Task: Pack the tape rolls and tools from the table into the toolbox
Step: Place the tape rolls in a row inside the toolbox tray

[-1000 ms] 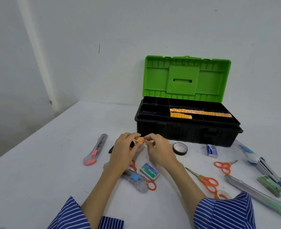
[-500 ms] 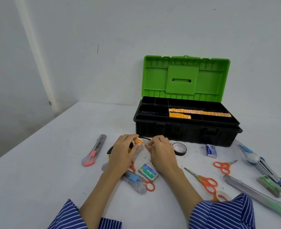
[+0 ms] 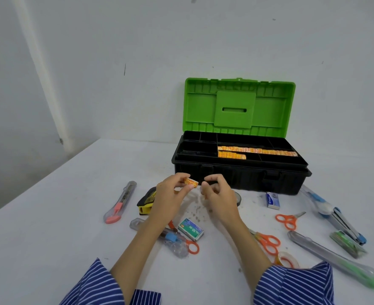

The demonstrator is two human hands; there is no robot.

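Small orange box [image 3: 190, 182] (printed; rectangular)

small orange packet [image 3: 190, 182] pinched before open toolbox [image 3: 240, 172].

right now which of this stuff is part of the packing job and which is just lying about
Part of the job:
- toolbox, lid open
- small orange pack, pinched in left hand
- right hand, holding nothing
- pink utility knife
- yellow tape measure
- orange scissors
- clear tape roll
- blue stapler

Just lying about:
- nothing plainly; even the green staple box looks packable
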